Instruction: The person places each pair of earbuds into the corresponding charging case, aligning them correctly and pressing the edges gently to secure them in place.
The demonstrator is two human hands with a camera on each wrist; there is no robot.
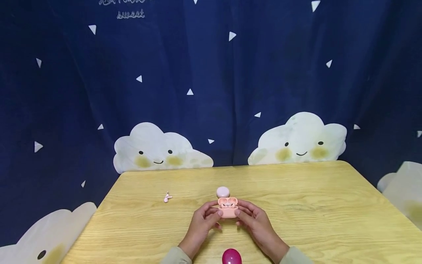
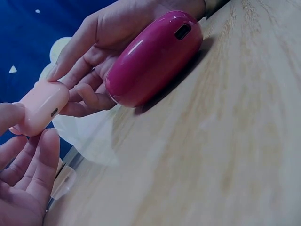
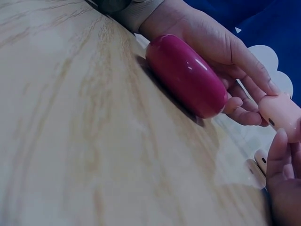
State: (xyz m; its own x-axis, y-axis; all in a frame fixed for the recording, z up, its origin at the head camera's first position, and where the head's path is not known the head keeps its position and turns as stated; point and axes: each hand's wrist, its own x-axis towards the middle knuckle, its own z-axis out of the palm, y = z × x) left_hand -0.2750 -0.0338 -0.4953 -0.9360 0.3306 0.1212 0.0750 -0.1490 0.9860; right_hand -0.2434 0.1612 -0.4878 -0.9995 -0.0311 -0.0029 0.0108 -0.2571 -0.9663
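Note:
A peach-pink earbud case with its lid raised is held between both hands, and two earbuds sit inside it. My left hand grips the case's left end between thumb and fingers. At the opposite end, my right hand pinches it the same way. In the left wrist view, the case's underside shows a small dark port.
A glossy magenta rounded case lies on the wooden table near the front. Behind the held case is a pale pink rounded case. Loose pale pink earbuds lie to the left. A dark blue curtain hangs behind.

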